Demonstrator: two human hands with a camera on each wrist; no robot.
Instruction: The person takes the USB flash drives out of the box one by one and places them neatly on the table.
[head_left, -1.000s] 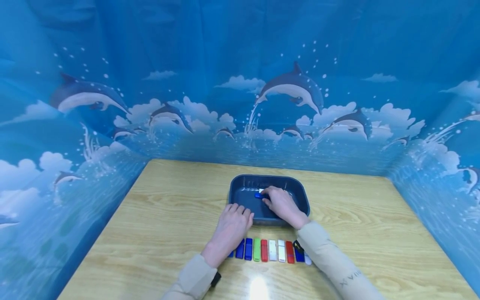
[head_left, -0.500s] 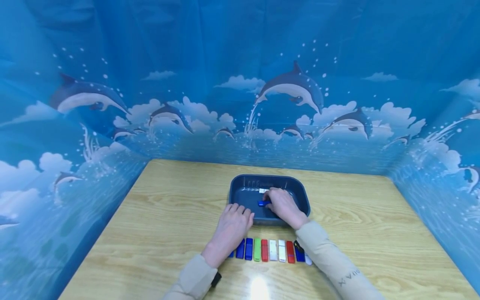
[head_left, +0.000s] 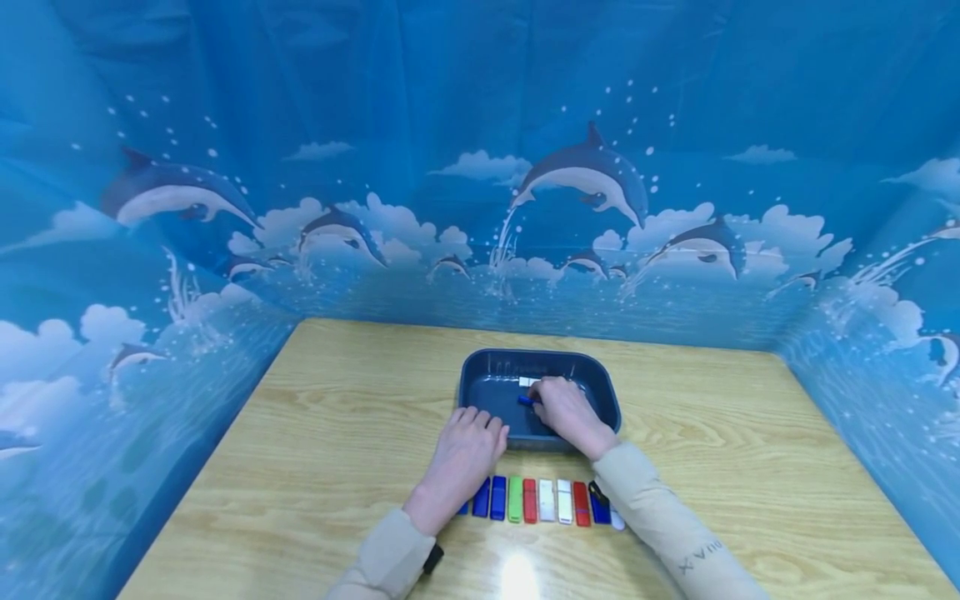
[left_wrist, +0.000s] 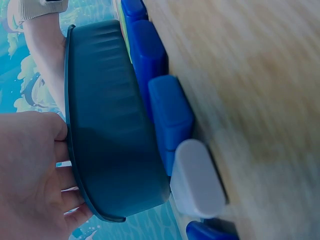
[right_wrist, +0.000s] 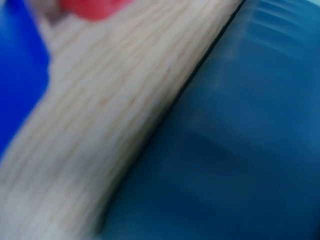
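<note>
A dark blue plastic basin (head_left: 487, 408) stands on the wooden table. My left hand (head_left: 465, 446) grips its near left corner; in the left wrist view the fingers (left_wrist: 65, 177) hook over the rim. Inside the basin, my right hand (head_left: 564, 407) pinches a blue USB stick (head_left: 525, 401), partly hidden by the fingers, close to the floor. A white USB stick (head_left: 524, 382) lies just behind it, its right end covered by the hand. The right wrist view is blurred and shows the basin's outer wall (right_wrist: 225, 150), not the hand.
In front of the basin a row of USB sticks lines the table (head_left: 360, 392): several blue, a green one (head_left: 515, 500), red ones (head_left: 530, 501), white ones (head_left: 547, 501). My forearms partly cover both row ends. A dolphin-print curtain (head_left: 420, 167) encloses the back and sides.
My right hand has drawn the blue USB stick slightly toward me, away from the white one, then turned it a little. My left hand stays on the basin's corner.
</note>
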